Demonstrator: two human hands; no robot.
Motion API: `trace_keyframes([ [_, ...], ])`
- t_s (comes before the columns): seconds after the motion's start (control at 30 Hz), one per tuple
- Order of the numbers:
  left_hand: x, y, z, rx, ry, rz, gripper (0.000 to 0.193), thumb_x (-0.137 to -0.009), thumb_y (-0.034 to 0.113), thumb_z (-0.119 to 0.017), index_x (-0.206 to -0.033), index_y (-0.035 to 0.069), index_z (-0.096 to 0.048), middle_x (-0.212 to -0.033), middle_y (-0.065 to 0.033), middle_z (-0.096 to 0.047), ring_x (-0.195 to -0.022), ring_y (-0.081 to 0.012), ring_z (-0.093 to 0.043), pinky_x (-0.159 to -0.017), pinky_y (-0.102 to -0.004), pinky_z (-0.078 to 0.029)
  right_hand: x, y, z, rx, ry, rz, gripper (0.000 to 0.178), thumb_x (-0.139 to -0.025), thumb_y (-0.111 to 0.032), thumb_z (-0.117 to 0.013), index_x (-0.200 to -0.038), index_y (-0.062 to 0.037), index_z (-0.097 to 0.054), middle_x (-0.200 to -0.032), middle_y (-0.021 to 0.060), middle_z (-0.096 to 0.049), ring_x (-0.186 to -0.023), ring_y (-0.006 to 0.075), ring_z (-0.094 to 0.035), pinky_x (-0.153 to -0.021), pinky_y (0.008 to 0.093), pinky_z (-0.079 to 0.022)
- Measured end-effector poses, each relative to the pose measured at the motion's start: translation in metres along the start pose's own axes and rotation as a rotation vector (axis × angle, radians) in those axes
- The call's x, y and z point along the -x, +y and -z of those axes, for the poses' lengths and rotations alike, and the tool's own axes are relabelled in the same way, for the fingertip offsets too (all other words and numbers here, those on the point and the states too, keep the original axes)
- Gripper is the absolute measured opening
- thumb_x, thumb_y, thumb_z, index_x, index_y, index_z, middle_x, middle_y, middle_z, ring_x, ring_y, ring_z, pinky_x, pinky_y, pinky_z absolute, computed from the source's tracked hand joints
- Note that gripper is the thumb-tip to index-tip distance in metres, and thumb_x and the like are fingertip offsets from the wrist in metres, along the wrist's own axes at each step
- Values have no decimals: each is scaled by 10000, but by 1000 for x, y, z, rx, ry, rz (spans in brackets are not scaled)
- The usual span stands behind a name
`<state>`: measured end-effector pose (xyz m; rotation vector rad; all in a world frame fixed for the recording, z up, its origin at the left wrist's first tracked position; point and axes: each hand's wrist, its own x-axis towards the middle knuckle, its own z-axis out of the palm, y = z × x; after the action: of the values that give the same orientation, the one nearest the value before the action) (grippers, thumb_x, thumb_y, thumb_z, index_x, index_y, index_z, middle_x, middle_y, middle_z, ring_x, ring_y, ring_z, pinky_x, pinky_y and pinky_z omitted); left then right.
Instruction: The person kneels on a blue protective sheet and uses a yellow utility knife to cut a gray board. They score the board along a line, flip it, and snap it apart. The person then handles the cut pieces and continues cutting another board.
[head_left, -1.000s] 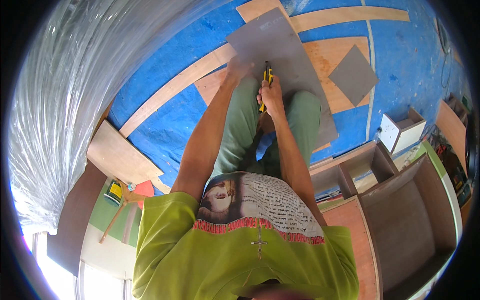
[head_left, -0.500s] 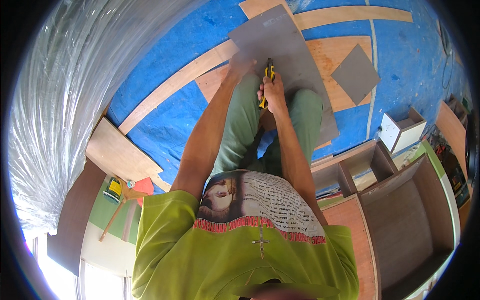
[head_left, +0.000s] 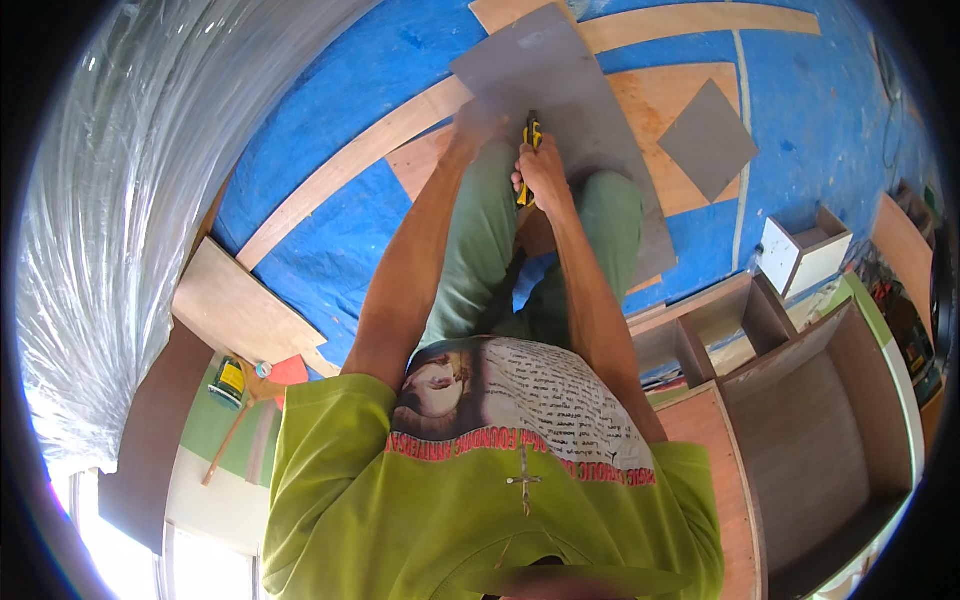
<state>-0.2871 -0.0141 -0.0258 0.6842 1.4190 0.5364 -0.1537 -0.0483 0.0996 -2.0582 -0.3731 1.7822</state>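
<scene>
A large grey sheet [head_left: 560, 90] lies on a blue floor covering in front of my knees. My left hand [head_left: 478, 122] presses flat on the sheet's near edge. My right hand [head_left: 543, 172] is closed around a yellow and black utility knife [head_left: 530, 140], its tip against the sheet just right of my left hand. Both forearms reach forward over my green trousers [head_left: 480, 250].
A smaller grey square piece [head_left: 708, 138] rests on a plywood board [head_left: 650, 100] at right. Long wooden strips cross the blue covering [head_left: 330, 130]. A white open box [head_left: 800, 255] and brown cabinet parts [head_left: 820, 420] stand at right. Clear plastic sheeting [head_left: 120, 180] hangs at left.
My hands have stayed on the grey sheet with the knife; only the view has shifted a little.
</scene>
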Motion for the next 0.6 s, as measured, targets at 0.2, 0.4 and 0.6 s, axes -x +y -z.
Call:
trace_keyframes([
  [0.2, 3, 7, -1, -6, 54, 6, 299, -856, 38, -731, -1115, -41, -604, -891, -106, -657, -708, -187, -658, -620, -329, -579, 14, -6, 16, -33, -53, -16, 203, -1016, -122, -473, -1193, -29, -433, -745, 65, -500, -521, 150, -508, -443, 323, -445],
  [0.4, 8, 14, -3, 26, 50, -9, 268, -850, 42, -736, -1075, -38, -614, -872, -97, -656, -697, -178, -647, -603, -314, -560, 20, 1, 17, -125, -73, -7, 228, -1021, -129, -473, -1232, -52, -433, -730, 47, -494, -521, 139, -496, -441, 317, -432],
  [0.6, 12, 13, -2, 55, 44, 22, 256, -856, 42, -729, -1075, -26, -615, -894, -92, -656, -685, -169, -640, -618, -314, -571, 13, 9, 4, -93, -16, 20, 276, -1018, -119, -468, -1274, -31, -413, -724, 51, -500, -501, 137, -501, -432, 314, -436],
])
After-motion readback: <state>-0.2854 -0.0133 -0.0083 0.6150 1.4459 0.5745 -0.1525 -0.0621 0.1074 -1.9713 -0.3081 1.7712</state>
